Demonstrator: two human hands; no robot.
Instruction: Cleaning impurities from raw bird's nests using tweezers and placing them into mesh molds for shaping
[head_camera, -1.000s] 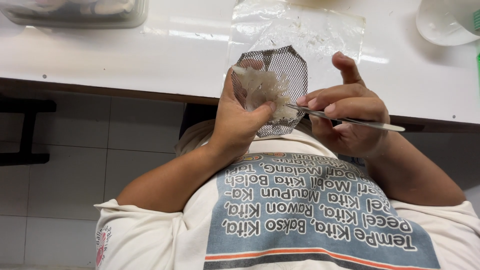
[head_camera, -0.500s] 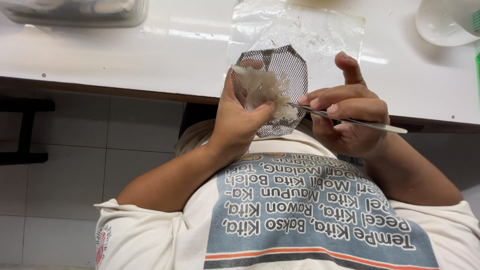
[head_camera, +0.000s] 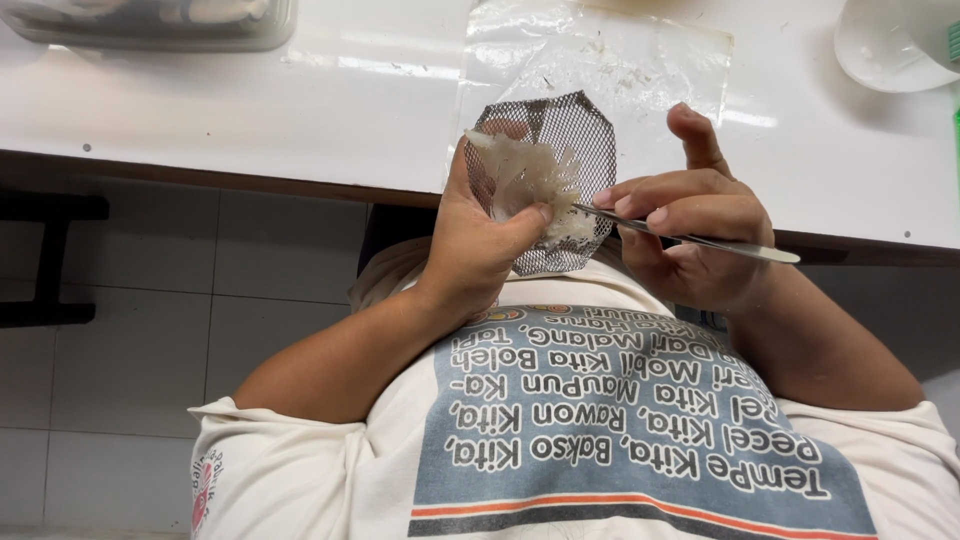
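A: Item 1, left hand (head_camera: 478, 240)?

B: Closed around a dark mesh piece (head_camera: 575, 135), thumb pressing a pale, translucent, flaky lump (head_camera: 530, 175) against its face. Both are held up in front of the chest, just over the edge of the white table (head_camera: 250, 110).

A: Item 2, right hand (head_camera: 690, 235)?

B: Pinched shut on metal tweezers (head_camera: 690, 240), index finger raised. The tips touch the lower right edge of the lump, beside the left thumb.

A: Item 3, surroundings?

B: 1 clear plastic sheet (head_camera: 640, 65) flat on the table beyond the mesh, with small specks on it; 1 white bowl (head_camera: 885, 45) at the far right; 1 clear tray (head_camera: 150, 20) at the far left.

A: Handling note?

B: The lump looks thin and brittle. By judgement, the thumb should only steady it, and the tweezers should take small bits at the edge, pulling along the mesh rather than away, so nothing tears or drops to the floor.
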